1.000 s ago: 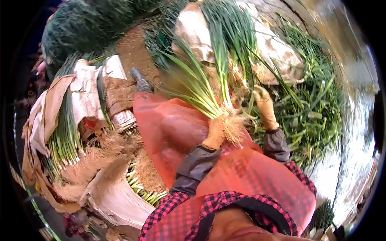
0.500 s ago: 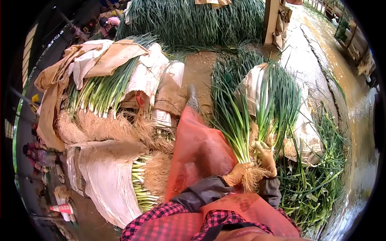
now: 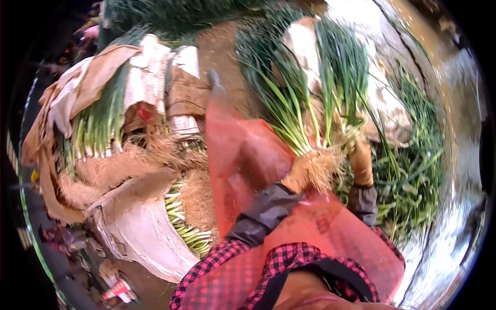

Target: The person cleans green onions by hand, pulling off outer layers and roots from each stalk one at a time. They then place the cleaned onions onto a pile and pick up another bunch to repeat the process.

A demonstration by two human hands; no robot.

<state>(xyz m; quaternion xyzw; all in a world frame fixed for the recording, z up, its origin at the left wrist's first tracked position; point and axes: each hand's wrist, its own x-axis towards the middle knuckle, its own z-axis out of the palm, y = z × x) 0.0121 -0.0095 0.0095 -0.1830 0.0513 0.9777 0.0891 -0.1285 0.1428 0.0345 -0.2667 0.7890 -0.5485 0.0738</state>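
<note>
My left hand, in a tan glove, is closed round the lower stalks of a bunch of spring onions. Their stringy pale roots spill over the glove, and the green leaves fan up and away from me. To the right, my gloved right hand is raised at the root end of more spring onions. Its fingers are bent around stalks there, slightly blurred and partly covered by roots and leaves. A white sack lies between the leaves beyond both hands.
Sacking covers stacked spring onions on the left, with roots facing me. A red translucent apron covers my legs. Loose green leaves heap up at right beside wet ground. Another large onion pile stands at the back.
My view has tilted down and turned. My right hand has moved forward, away from the left hand, to the spring onions beyond. My left hand still holds its bunch.
</note>
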